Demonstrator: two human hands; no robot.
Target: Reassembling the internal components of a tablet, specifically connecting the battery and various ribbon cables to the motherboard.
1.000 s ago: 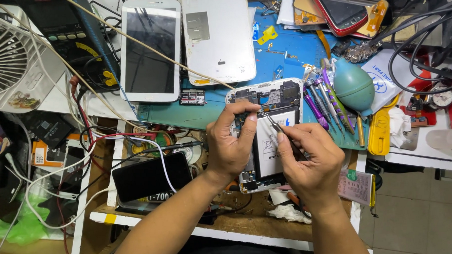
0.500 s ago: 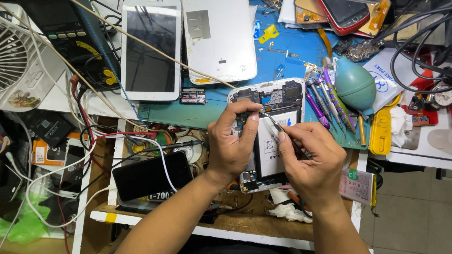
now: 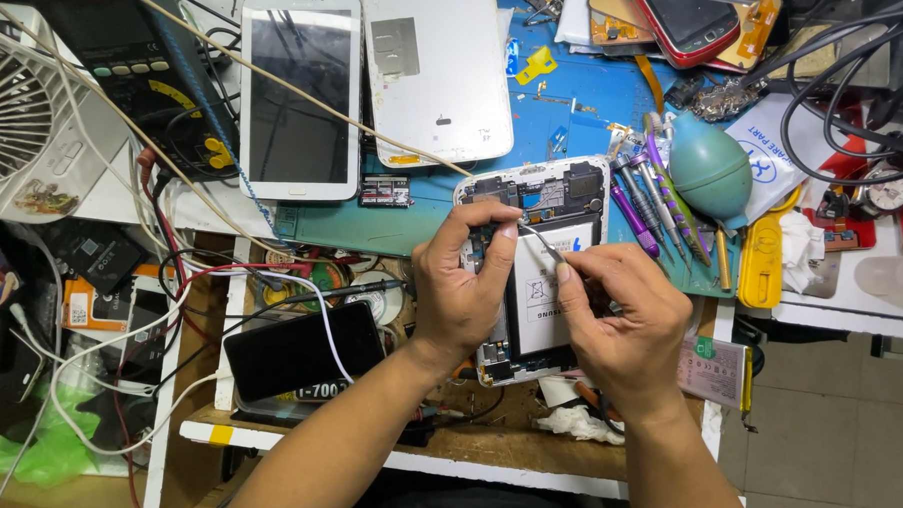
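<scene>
One opened phone [image 3: 541, 277], two hands, seemingly tweezers [image 3: 544, 244]

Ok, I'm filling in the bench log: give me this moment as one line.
left hand: holds opened phone by its edge | right hand: holds tweezers, tip over phone's upper part | teal blower: beside, untouched

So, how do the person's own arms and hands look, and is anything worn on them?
Both forearms are bare up to the bottom edge of the picture; no sleeve shows. The left hand and the right hand wear no gloves, and no ring, watch or wristband is visible. The fingernails are short. No cables or markings are on the arms.
</scene>
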